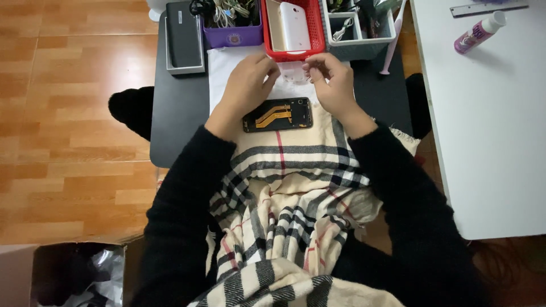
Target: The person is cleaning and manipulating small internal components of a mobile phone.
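Left hand (245, 85) and right hand (331, 82) hover close together above the white mat (222, 68), fingertips pinched; whether they grip a small part cannot be told. The opened phone chassis (278, 114) lies just below the hands, on the mat edge beside the plaid scarf (284, 187). A red basket (314, 28) containing phones stands just beyond the fingertips on the dark tabletop (176, 119).

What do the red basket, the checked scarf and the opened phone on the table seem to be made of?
Red basket: likely moulded plastic, given its glossy, perforated walls.
Checked scarf: soft woven fabric, perhaps wool, with a matte surface and a fringed edge.
Opened phone: dark frame, probably metal or plastic, with copper-coloured flat cables showing inside.
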